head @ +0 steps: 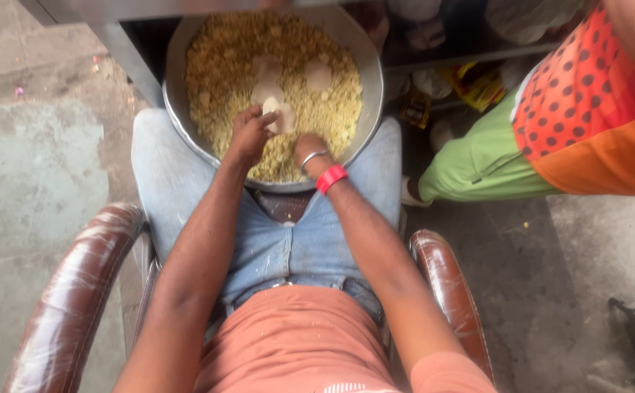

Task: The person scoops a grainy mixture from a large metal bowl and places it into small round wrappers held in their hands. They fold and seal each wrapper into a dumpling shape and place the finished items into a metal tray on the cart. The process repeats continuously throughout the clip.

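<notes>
A large round metal bowl (174, 73) rests on my knees, full of a yellow crumbly mix (223, 58) with a few pale flat dough rounds (318, 73) lying on top. My left hand (248, 135) reaches into the bowl and pinches one pale dough round (282, 115) at its near side. My right hand (305, 148) is dug into the mix beside it, fingers buried and hidden. The right wrist carries a metal bangle and a red band (330, 177).
I sit in a chair with brown plastic-wrapped armrests (77, 291) on both sides. Another person in green trousers (477, 164) and an orange dotted top stands close at the right. A dark shelf with packets (477, 84) lies behind the bowl. Concrete floor surrounds.
</notes>
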